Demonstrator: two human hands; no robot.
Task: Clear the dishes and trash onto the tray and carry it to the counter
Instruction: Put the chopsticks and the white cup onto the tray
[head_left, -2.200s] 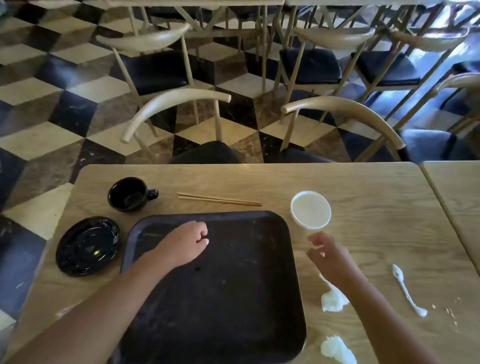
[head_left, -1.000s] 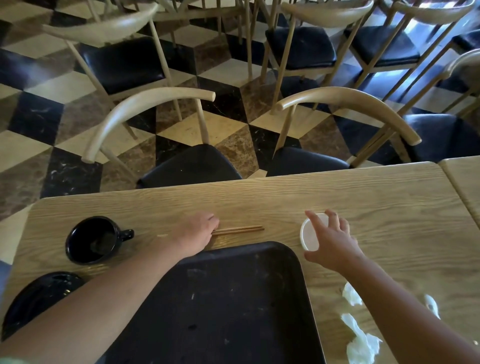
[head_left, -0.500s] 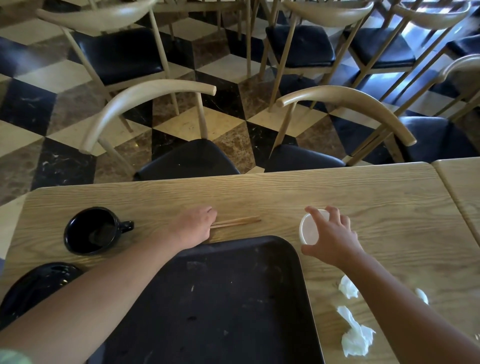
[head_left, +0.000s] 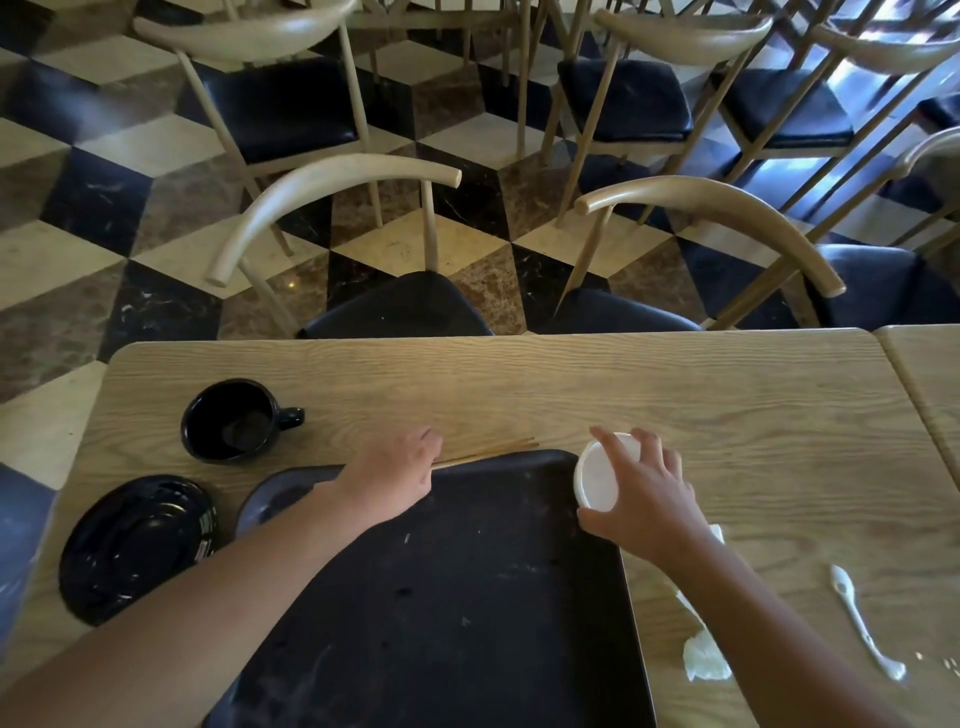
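White cup (head_left: 597, 475) in my right hand (head_left: 644, 499), gripped at rim: looks light, crushable, so easy squeeze. Left hand (head_left: 395, 480) pinches thin chopsticks (head_left: 493, 451), likely slippery; grab mid-length.

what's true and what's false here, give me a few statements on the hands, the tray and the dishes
1. The right hand grips the white cup. True.
2. The black mug stands on the tray. False: it stands on the table, beyond the tray's far left corner.
3. The left hand holds the chopsticks at the tray's far edge. True.
4. The white spoon lies on the black plate. False: it lies on the table, right of the tray.
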